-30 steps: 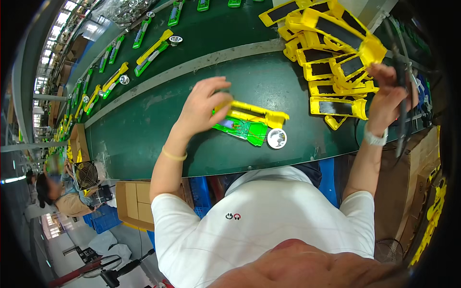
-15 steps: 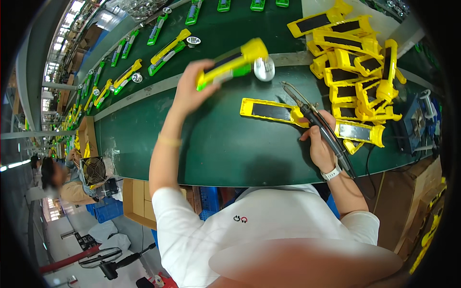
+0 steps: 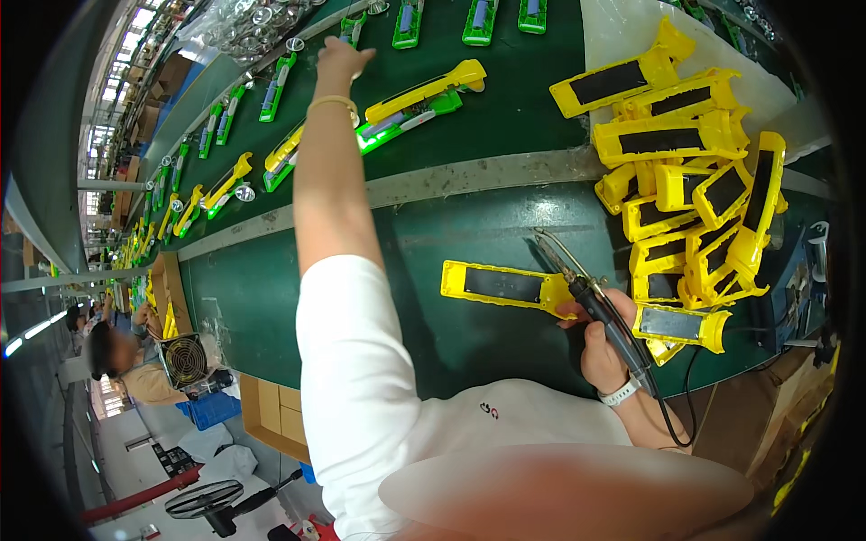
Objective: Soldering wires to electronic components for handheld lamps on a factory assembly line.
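Note:
My left hand is stretched far out over the belt, its thumb spread apart. Its fingertips are at the near end of a green housing with a lilac-grey cylinder in it. Near my left forearm lies a yellow shell beside a lit green housing. My right hand is closed around a black soldering iron with a thin metal guide tube along its tip, which points up and left. Next to my right fingertips lies another yellow shell with a dark panel; whether they touch it I cannot tell.
Yellow shells are heaped at the right. More green housings line the belt, with clear bags of round reflectors beyond. A grey strip divides belt and bench. A cable loops beside my right wrist. Another person sits at far left.
My left hand has set down the yellow shell and green housing on the belt, let go, and moved farther out to another green housing. My right hand still holds the soldering iron.

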`<act>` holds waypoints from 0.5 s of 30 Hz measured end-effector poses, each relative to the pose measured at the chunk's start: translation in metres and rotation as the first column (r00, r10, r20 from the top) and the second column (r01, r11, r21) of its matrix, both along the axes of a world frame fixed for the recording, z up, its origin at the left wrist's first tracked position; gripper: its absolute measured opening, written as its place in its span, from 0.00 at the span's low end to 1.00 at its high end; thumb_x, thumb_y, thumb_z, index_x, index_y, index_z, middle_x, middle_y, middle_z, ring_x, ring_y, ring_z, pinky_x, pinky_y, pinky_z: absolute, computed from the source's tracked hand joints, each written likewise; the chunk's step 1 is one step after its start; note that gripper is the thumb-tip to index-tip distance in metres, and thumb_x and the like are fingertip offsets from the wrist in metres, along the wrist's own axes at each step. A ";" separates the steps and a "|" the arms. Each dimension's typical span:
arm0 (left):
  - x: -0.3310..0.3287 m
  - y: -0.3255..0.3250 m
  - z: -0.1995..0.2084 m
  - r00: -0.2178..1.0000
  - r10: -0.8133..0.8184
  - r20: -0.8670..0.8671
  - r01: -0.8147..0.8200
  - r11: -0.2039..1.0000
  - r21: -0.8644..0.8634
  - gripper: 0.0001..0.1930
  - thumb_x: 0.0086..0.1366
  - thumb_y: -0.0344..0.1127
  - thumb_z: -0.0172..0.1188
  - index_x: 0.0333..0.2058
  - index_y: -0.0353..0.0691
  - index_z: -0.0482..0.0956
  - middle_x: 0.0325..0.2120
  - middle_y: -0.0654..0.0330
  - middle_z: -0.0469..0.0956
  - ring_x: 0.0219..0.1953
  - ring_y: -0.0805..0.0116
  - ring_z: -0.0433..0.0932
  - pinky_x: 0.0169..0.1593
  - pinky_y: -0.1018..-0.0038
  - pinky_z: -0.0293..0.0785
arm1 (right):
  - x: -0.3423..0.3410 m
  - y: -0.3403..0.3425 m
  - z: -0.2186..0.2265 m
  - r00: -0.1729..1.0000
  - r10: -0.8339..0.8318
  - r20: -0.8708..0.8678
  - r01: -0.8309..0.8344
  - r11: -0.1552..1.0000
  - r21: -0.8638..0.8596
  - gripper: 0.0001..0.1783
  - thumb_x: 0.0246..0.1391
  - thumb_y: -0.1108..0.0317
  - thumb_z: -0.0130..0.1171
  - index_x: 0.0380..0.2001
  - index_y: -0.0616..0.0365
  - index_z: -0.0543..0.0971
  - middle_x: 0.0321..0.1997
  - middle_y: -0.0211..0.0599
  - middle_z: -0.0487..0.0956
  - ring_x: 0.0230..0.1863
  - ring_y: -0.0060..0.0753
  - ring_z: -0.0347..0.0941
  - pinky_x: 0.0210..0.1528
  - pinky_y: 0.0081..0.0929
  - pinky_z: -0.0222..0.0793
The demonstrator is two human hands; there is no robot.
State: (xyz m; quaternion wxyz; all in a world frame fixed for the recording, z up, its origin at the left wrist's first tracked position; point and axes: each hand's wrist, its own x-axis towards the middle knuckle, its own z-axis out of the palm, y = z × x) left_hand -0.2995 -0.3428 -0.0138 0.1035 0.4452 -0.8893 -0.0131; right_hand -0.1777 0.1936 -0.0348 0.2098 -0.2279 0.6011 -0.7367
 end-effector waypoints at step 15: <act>0.257 0.245 0.038 0.524 -0.567 -0.636 0.849 0.291 0.440 0.17 0.46 0.30 0.69 0.31 0.43 0.67 0.44 0.55 0.74 0.50 0.59 0.70 0.53 0.66 0.65 | -0.008 0.001 0.002 0.973 -0.004 0.232 0.018 0.998 -0.058 0.20 0.64 0.60 0.37 0.54 0.59 0.54 0.35 0.46 0.73 0.36 0.37 0.75 0.39 0.28 0.73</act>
